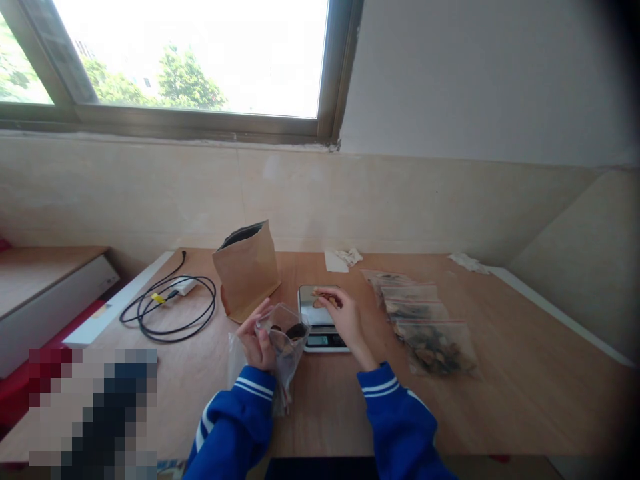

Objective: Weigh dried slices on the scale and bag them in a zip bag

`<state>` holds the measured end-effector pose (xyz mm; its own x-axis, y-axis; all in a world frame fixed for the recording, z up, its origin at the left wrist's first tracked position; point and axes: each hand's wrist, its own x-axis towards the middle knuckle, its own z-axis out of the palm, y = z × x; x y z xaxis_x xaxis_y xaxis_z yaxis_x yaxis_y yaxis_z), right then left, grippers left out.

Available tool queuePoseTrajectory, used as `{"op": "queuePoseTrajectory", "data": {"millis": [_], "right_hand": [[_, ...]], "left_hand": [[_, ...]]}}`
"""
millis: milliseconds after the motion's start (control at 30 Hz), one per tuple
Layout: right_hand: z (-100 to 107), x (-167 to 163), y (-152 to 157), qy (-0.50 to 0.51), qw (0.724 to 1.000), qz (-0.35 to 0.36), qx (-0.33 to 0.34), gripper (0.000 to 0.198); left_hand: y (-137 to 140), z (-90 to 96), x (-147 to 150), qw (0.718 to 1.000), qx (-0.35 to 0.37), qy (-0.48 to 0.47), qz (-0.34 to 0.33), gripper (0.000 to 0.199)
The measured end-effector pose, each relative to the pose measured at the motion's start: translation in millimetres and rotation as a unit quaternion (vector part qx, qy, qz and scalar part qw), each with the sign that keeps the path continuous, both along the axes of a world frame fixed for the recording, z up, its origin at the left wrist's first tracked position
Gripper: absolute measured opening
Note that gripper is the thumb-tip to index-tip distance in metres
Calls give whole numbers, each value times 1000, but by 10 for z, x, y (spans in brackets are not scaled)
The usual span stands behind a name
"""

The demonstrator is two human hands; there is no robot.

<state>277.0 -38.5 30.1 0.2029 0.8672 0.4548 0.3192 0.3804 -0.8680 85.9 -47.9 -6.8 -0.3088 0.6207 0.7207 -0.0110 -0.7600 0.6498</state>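
- Dried pieces (319, 304) pinched between fingertips of the right hand (345, 319), over the plate of the scale (306, 301); cannot tell whether touching it.
- Grips a clear bag (287, 368) in the left hand (260, 341), fingers curled at its side; more pieces, some dark, inside.
- Right of the scale: overlapping filled bags (440, 350).
- Beyond the left hand: brown paper pouch (250, 270), standing open.
- Farther left: coiled black cable (145, 328) on the wooden table (340, 413).
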Motion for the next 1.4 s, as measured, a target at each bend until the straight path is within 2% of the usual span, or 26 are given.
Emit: {"op": "queuePoseTrajectory", "data": {"millis": [100,233,300,400,567,767,900,1067,1267,1333,1400], "right_hand": [[230,-206,-168,14,997,82,1,20],[467,-392,-330,-17,979,200,-15,23],[524,-435,-362,-49,973,226,-12,25],[540,-479,-363,-73,974,214,9,26],[516,-625,-316,-25,987,155,39,20],[552,-776,-318,12,984,174,41,23],[515,-665,-355,5,992,121,39,30],[340,-459,-521,-24,999,38,15,32],[171,-493,-778,-143,987,68,-8,19],[175,-503,-779,-131,990,58,0,12],[216,-483,-758,-89,995,42,9,14]], "left_hand": [[7,4,1,999,43,17,-3,24],[10,5,0,999,40,12,3,23],[9,1,-2,999,40,12,-1,23],[9,-4,-3,999,45,12,0,23],[12,3,3,999,46,22,8,24],[1,39,12,998,61,14,8,22],[-4,28,8,998,58,16,17,23],[-2,31,3,998,59,12,32,23],[-10,71,15,997,73,1,38,20],[-6,55,9,996,78,0,32,20],[-1,31,-6,996,85,20,22,21]]}}
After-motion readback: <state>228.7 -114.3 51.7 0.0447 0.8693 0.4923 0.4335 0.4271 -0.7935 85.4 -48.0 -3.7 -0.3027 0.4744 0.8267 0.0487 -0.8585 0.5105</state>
